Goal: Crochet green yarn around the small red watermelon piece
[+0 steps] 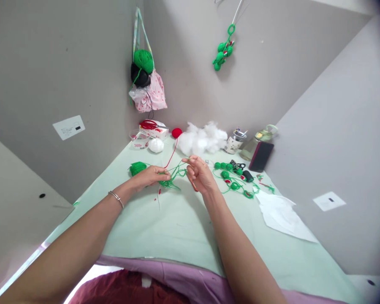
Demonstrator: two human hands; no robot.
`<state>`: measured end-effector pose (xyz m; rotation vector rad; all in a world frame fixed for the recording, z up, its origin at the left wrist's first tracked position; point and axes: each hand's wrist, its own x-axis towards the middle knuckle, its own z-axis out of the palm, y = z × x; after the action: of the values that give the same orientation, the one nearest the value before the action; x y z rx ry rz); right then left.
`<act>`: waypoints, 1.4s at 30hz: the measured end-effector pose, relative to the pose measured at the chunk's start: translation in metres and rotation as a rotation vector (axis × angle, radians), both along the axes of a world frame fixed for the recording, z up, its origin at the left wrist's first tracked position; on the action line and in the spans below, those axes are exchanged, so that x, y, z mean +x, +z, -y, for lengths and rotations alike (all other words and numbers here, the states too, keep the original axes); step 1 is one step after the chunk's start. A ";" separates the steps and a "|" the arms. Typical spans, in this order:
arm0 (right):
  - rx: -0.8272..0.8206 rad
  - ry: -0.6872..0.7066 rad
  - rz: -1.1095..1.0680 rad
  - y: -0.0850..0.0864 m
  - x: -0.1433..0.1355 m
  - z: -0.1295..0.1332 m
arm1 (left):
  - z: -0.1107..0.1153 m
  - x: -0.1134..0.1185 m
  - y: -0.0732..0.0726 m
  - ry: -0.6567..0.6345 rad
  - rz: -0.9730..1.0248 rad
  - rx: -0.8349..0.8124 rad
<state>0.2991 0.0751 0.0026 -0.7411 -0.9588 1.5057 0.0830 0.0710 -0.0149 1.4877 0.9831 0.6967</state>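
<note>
My left hand (150,175) is closed on a tangle of green yarn (168,183) just over the table. Strands of it stretch across to my right hand (200,173), whose thumb and index finger pinch the yarn. Below the right palm an orange handle (193,184) sticks out, probably a crochet hook; the rest of it is hidden by the hand. A ball of green yarn (137,168) lies just behind my left hand. From a red yarn ball (176,133) at the back, a red strand runs toward the left fingers.
White stuffing (202,139) is heaped at the back, beside a pen cup (236,142), a bottle (252,145) and a leaning phone (261,156). Green crocheted pieces (234,185) and white paper (281,213) lie right. Red scissors (149,124) rest on a box at back left.
</note>
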 end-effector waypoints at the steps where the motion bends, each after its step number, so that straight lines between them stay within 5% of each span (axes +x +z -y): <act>1: 0.004 -0.010 -0.008 0.001 0.002 -0.001 | 0.000 -0.001 0.001 -0.008 -0.004 -0.003; 13: 0.011 -0.149 -0.112 0.001 0.022 -0.011 | -0.003 -0.005 -0.002 -0.036 0.010 -0.041; 21: 0.058 -0.041 -0.085 0.012 0.016 0.001 | -0.002 -0.006 -0.004 -0.031 0.102 -0.088; 26: 0.116 0.002 0.041 0.014 0.009 0.007 | 0.001 -0.005 0.000 -0.003 0.229 -0.127; 33: 0.209 -0.315 0.423 0.000 0.006 -0.001 | -0.006 -0.008 -0.002 0.098 0.480 -0.198; 42: 0.345 -0.108 0.672 -0.009 -0.027 0.021 | -0.005 0.003 -0.006 0.155 0.653 -0.300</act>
<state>0.2717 0.0544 -0.0059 -1.0463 -1.6014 0.9574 0.0859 0.0757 -0.0209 0.8368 0.6568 1.0138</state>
